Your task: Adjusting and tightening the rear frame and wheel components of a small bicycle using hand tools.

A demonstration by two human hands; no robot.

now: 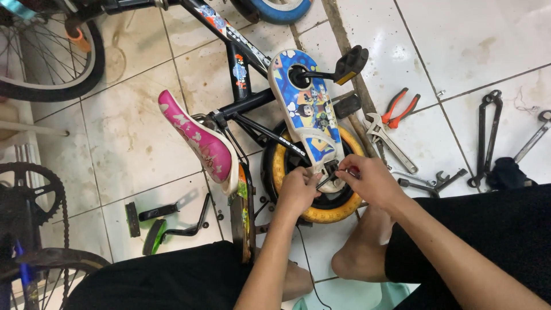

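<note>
A small child's bicycle lies on its side on the tiled floor, with a black frame [244,72], a pink saddle [198,140], a blue and white cartoon chain guard [307,109] and a yellow rear wheel [321,215]. My left hand [297,192] is closed at the rear wheel hub, next to the lower end of the chain guard. My right hand [370,181] grips a small tool with a red handle [351,170], its dark tip at the hub. The two hands nearly touch. A black pedal [350,64] sticks up from the crank.
To the right on the floor lie red-handled pliers [402,106], an adjustable wrench [390,140], black spanners [487,135] and small wrenches [433,182]. Training-wheel brackets [166,221] sit at the left. Other bicycle wheels [46,57] and a chainring [31,192] stand at the left edge. My bare feet [359,255] rest below.
</note>
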